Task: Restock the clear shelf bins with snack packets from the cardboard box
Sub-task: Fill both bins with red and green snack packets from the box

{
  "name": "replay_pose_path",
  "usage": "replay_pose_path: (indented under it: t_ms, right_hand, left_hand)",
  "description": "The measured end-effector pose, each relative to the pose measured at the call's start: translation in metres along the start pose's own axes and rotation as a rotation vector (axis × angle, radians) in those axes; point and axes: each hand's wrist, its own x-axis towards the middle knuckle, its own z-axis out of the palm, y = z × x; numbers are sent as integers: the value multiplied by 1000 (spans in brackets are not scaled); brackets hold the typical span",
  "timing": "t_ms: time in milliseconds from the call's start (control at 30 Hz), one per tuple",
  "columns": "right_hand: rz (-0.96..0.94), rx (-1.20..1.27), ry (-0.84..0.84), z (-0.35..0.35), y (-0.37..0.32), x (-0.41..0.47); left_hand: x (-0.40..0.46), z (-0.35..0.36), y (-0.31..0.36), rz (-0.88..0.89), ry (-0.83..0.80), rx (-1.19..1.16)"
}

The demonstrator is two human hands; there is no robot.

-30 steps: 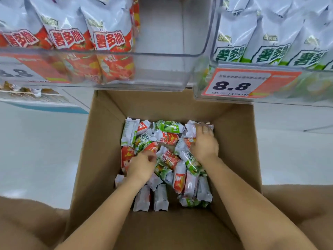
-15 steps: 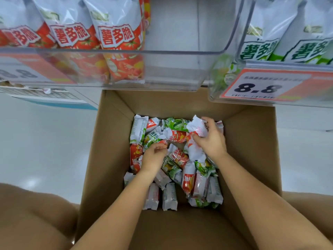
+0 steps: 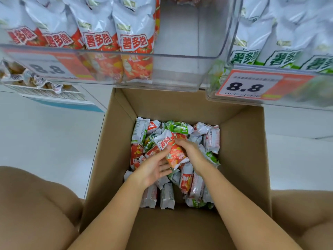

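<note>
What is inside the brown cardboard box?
Loose red and green snack packets fill the brown cardboard box; both hands hold one red packet. Its bottom is covered.

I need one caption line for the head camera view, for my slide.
Both hands, left hand and right hand, hold a red snack packet over the cardboard box, below the clear bin.

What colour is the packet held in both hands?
The snack packet is white on top, red-orange below, seen in the head view.
</note>
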Motion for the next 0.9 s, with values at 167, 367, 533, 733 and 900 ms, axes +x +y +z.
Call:
replay_pose_path:
  t_ms: [167, 367, 533, 733, 900]
  right_hand:
    - [-62, -254, 246, -4, 11, 18]
    - [85, -537, 358, -26, 23, 42]
    - [135, -692, 381, -3, 34, 60]
    - [248, -849, 361, 4, 44, 73]
    - [-4, -1374, 234, 11, 52, 66]
  left_hand:
    - [7, -9, 3, 68, 165, -46]
    - [13, -33, -3, 62, 335, -114]
    - [13, -49, -15, 47, 367, -36]
    - [14, -50, -17, 25, 349, -8]
    - [18, -47, -14, 28, 346, 0]
